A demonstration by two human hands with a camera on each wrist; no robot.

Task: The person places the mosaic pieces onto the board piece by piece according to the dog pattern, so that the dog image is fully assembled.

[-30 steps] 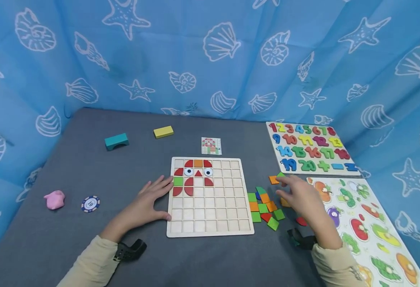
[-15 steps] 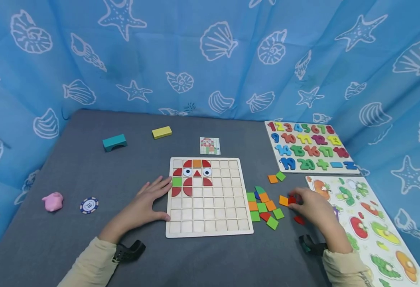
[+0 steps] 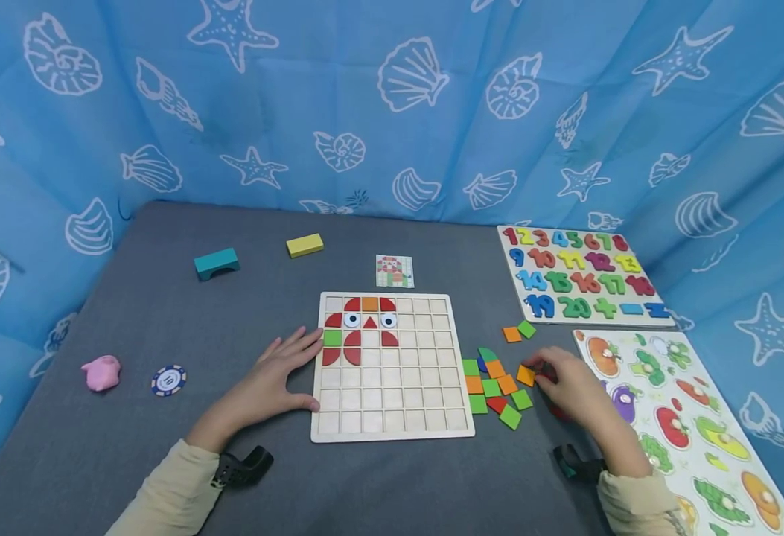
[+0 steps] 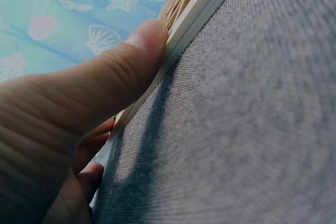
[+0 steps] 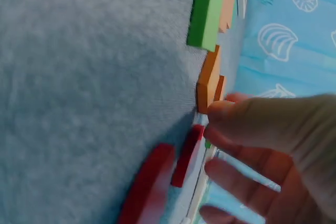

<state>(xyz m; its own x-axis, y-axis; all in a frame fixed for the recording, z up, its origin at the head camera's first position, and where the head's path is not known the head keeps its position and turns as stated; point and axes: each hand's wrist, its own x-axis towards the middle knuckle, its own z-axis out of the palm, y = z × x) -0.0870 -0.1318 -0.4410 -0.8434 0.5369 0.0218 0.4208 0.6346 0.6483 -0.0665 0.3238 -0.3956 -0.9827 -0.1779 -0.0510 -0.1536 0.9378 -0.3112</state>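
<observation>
My left hand (image 3: 283, 372) lies spread along the left edge of a wooden grid board (image 3: 394, 432). In the left wrist view its thumb (image 4: 142, 43) presses the board's side. Red, orange and green tiles and two eye tiles fill part of the upper left of the grid. To the right of the board, my right hand (image 3: 569, 380) pinches an orange square tile (image 3: 526, 375) at its corner between thumb and index finger. The right wrist view shows the thumb tip at the end of this tile (image 5: 208, 80). Two red pieces (image 5: 188, 156) lie below the fingers, mostly hidden in the head view.
Several loose tiles (image 3: 491, 388) lie beside the board's right edge. Above it is a pattern card (image 3: 394, 272). A number puzzle (image 3: 582, 316) and a vegetable puzzle (image 3: 693, 387) occupy the right. Teal (image 3: 217, 263) and yellow blocks (image 3: 304, 245), a pink pig (image 3: 102, 373) and a chip (image 3: 168, 380) are left.
My right hand moved from the upper orange and green tiles down to the red piece, then slightly left to the orange tile, which has turned. The left hand stays in place.
</observation>
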